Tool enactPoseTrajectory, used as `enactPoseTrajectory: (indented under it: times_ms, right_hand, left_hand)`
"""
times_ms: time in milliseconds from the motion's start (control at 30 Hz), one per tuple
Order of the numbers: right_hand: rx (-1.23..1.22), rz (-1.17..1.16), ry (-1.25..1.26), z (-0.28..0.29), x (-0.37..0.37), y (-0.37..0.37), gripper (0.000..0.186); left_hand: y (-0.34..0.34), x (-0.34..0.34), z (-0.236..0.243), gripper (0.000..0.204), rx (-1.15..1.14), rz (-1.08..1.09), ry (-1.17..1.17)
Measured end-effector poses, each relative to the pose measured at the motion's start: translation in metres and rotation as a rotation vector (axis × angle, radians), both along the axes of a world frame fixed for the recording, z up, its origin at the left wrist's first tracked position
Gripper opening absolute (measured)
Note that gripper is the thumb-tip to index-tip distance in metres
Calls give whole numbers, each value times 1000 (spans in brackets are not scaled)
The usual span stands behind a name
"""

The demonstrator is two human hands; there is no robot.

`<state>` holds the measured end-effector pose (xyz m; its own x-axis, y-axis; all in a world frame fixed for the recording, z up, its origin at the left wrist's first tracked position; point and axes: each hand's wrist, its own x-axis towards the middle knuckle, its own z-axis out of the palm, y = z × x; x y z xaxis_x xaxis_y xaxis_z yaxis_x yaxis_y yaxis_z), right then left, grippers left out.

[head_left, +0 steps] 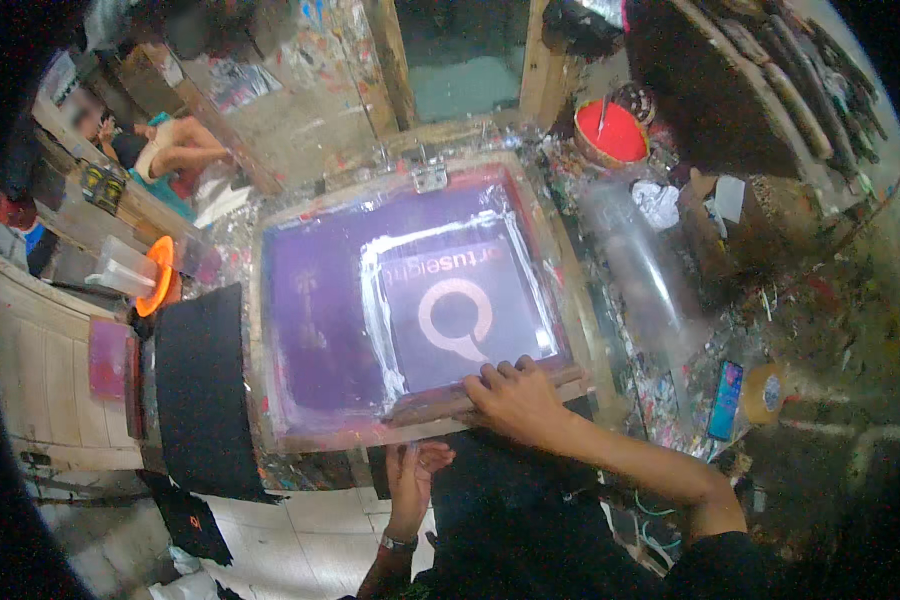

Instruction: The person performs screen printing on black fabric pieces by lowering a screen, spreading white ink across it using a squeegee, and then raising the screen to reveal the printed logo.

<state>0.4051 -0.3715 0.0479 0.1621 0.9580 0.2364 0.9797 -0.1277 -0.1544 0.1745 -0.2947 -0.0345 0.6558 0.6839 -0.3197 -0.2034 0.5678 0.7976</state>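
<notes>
Firmly enough, your right hand (515, 397) curls its fingers over a brown bar (425, 407) lying along the near side of a framed purple screen (325, 340). Your left hand (417, 478) is just below the frame's near edge, fingers extended and spread a little, with nothing visible in it; whether its fingertips touch the frame, you cannot tell from this angle. Beyond your right knuckles, white strips (374, 330) border a panel bearing a pale ring-shaped emblem (454, 315) with a tail. A metal clamp (431, 179) sits at the screen's far edge. To your left lies a black cloth (203, 385), with an orange dish (157, 277) beyond it. To your right are a phone (725, 400) and, just beside it, a tape roll (763, 393); farther off stands a bowl of red stuff (611, 133). Another person (175, 150) sits at the upper left.
</notes>
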Motion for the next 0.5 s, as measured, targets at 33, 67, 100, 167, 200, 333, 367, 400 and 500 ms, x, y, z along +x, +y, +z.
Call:
enactPoseTrajectory:
  times_ms: [33, 67, 100, 167, 200, 333, 367, 400, 500]
  right_hand:
    - [59, -15, -20, 2, -2, -2, 42]
    - [116, -27, -40, 4, -5, -4, 43]
    - [186, -108, -43, 7, -10, -6, 45]
    - [329, -236, -43, 18, -20, -10, 49]
    - [388, -241, -106, 28, -24, -11, 50]
    - [462, -180, -222, 94, -7, 2, 53]
    - [541, -162, -301, 118, 10, 14, 54]
    - [582, -136, -307, 143, 26, 29, 55]
    - [538, -116, -398, 215, 68, 76, 62]
  left_hand:
    - [-2, 2, 0, 29, 0, 33, -32]
    - [-3, 5, 1, 23, 67, 31, -109]
    - [-4, 7, 4, 22, 118, 27, -59]
    - [-6, 7, 16, 21, 273, 16, -144]
    - [-7, 5, 26, 23, 305, 22, -112]
    - [15, 11, 80, 42, 784, -124, -83]
    - [25, 18, 94, 48, 816, -66, -79]
    - [43, 31, 106, 56, 851, 16, -138]
    - [138, 104, 107, 39, 1465, 496, 304]
